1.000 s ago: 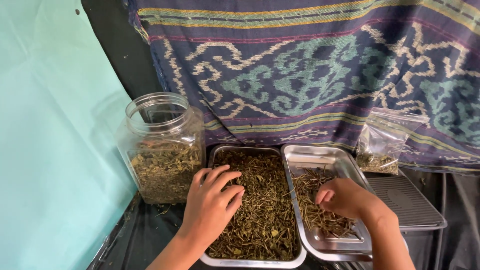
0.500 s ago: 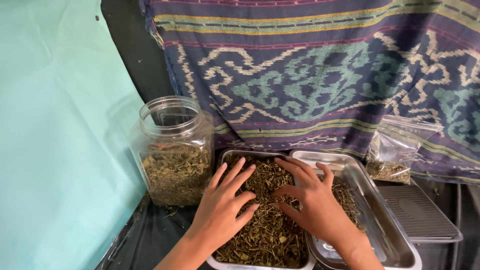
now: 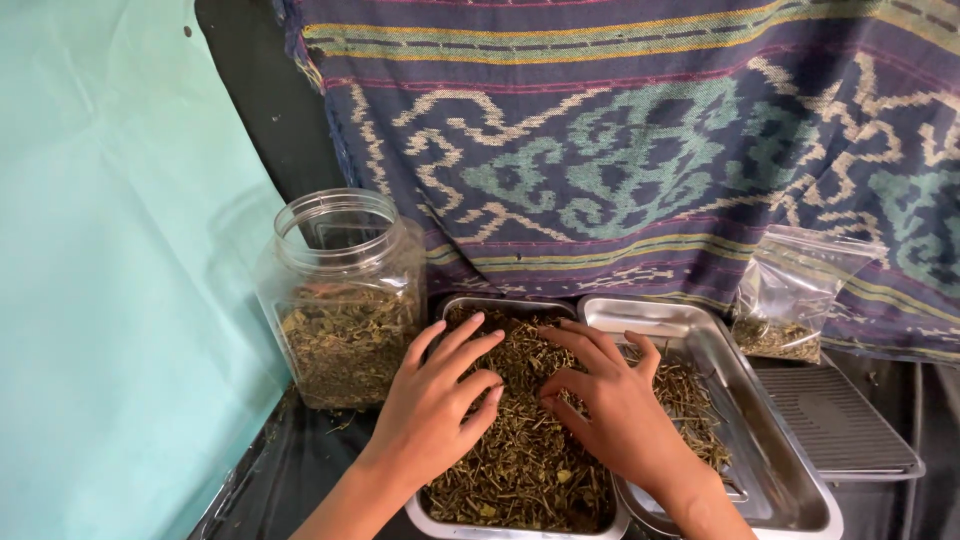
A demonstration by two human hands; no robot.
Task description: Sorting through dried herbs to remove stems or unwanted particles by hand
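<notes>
My left hand (image 3: 432, 405) and right hand (image 3: 612, 405) rest spread and holding nothing on the dried herbs (image 3: 520, 450), hiding much of the steel tray (image 3: 500, 528), its near edge cut off.

A clear plastic jar (image 3: 345, 295) stands at the far left, open-topped, square-shouldered with a round mouth, roughly half full of dried green-brown herb. A small clear plastic bag (image 3: 795, 295) leans against the patterned cloth at the far right, its mouth open, a little of the same dried herb lying in its bottom. No labels, signs or screens show.
</notes>
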